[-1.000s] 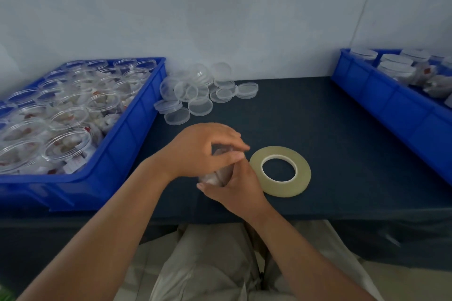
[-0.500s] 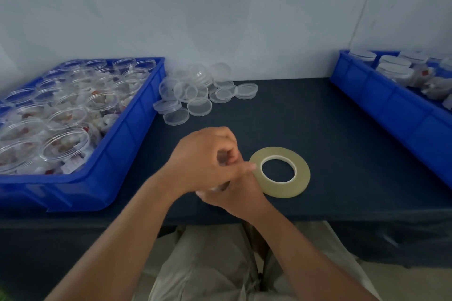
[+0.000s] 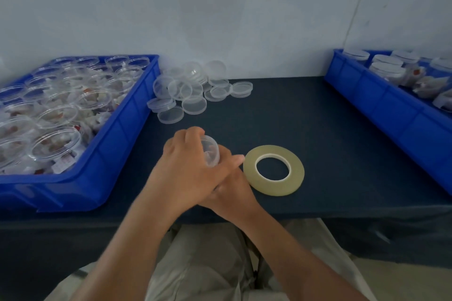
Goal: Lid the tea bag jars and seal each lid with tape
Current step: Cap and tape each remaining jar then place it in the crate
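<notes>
Pale, bare wall [image 3: 220,7] stands behind a table [image 3: 305,117] covered in dark navy cloth, its near edge running across the view above the person's light trousers [image 3: 200,264]. At the table's left end sits a blue bin [image 3: 117,134], packed with clear open jars [image 3: 56,144] standing upright, each holding white tea bags with bits of red showing. Just beside that bin's far right corner, against the wall, lies a loose heap of clear lids [image 3: 194,105], some flat on the cloth and some leaning on one another. At the right end a second bin [image 3: 391,110], also blue, runs out of view; it holds lidded jars [image 3: 386,66], those at the back upright and several nearer ones tipped on their sides. A flat roll of clear tape [image 3: 298,173] lies on the cloth near the front edge, well apart from both bins. Just left of it the hands cross. The left hand [image 3: 186,168] lies on top, its fingers curled round a small clear jar [image 3: 211,151] held tilted just above the cloth. The right hand [image 3: 232,193] lies under it, back upward, close beside the tape; its fingers are hidden, so I cannot tell what they do.
</notes>
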A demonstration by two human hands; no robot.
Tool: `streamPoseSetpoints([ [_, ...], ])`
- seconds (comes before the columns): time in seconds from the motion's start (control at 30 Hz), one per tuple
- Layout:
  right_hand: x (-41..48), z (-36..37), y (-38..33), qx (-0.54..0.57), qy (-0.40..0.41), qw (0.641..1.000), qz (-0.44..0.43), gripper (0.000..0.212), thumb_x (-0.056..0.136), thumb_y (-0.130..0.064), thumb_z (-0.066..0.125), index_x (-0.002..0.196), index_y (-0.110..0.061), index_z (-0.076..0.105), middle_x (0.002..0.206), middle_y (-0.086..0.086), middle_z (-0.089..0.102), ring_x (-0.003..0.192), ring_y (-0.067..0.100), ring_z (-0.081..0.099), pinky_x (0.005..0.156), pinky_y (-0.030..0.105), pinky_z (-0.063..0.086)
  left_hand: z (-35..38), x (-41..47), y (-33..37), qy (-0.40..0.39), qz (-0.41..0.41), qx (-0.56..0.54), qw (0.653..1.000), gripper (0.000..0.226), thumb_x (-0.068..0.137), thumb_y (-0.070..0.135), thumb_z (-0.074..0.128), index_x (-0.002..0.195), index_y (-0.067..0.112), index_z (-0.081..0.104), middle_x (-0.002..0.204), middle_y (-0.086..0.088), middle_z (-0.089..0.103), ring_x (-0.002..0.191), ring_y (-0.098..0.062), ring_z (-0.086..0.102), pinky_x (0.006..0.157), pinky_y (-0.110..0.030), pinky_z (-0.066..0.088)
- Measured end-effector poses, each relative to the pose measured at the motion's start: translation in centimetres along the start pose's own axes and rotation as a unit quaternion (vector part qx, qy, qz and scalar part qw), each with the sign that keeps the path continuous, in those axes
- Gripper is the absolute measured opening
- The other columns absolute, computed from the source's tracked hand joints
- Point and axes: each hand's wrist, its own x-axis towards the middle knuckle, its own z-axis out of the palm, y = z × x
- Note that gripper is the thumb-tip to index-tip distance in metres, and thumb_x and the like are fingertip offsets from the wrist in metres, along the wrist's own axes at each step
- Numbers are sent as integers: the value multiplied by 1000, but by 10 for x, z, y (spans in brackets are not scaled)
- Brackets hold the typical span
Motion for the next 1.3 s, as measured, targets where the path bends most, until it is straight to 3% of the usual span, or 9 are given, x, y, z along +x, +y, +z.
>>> streamPoseSetpoints([
  [0.17,2,5,-1,-256,79,948,-170,39,91,-41,48,118,-13,54,97,-3,70,90,6,56,75,15,44,24,8,10,154,22,81,985,69,84,85,53,126,31,60,118,15,65,104,-9,58,77,-30,41],
  [0.27,4,3,-1,-295,35,948,-117,45,95,-44,48,118,-9,62,95,1,72,80,9,68,71,16,47,23,14,0,156,76,79,982,41,86,73,57,113,42,61,102,26,59,90,2,50,66,-21,33],
  [0.37,6,-4,-2,-151,-71,982,93,73,73,-71,61,134,-30,53,105,-24,61,88,-8,60,78,7,40,14,21,-10,109,127,55,984,36,83,67,57,111,46,61,100,30,59,92,4,54,71,-11,32],
  [0.6,9,0,-7,-148,-31,979,135,87,57,-86,65,128,-41,43,93,-36,52,87,-23,55,67,4,38,0,35,-18,39,186,2,982,39,79,64,63,115,49,57,102,26,68,93,0,65,81,-28,55],
  [0.87,6,-13,-20,-56,-88,980,168,87,64,-64,86,136,-37,44,113,-24,64,103,-2,66,87,23,54,1,33,-29,47,225,-13,973,39,79,62,61,116,48,59,110,28,67,105,3,63,89,-30,56],
  [0.97,4,-38,-23,23,-148,975,166,82,73,-44,94,128,-69,38,127,-41,58,119,-14,59,92,12,50,-1,35,-36,37,234,-44,970,40,78,58,62,117,48,62,113,31,66,111,7,61,94,-30,56],
  [1.07,-2,-78,-10,-147,-123,971,144,91,86,-61,80,161,-43,33,169,-23,29,155,-1,27,120,18,22,0,36,-41,33,249,-52,967,42,80,56,62,121,48,64,117,33,65,116,8,59,97,-27,53],
  [1.13,-11,-109,5,-307,-140,926,168,102,88,-75,66,168,-26,25,175,-13,18,161,8,15,123,23,12,2,39,-41,36,263,-61,962,41,81,54,63,121,45,67,120,32,67,118,8,60,99,-28,53],
  [1.3,-40,-146,30,-379,-222,891,116,72,99,-72,49,156,-28,50,164,-11,42,153,11,29,123,26,20,9,53,-35,49,305,-93,946,37,92,56,63,116,31,76,126,23,72,126,4,61,106,-35,52],
])
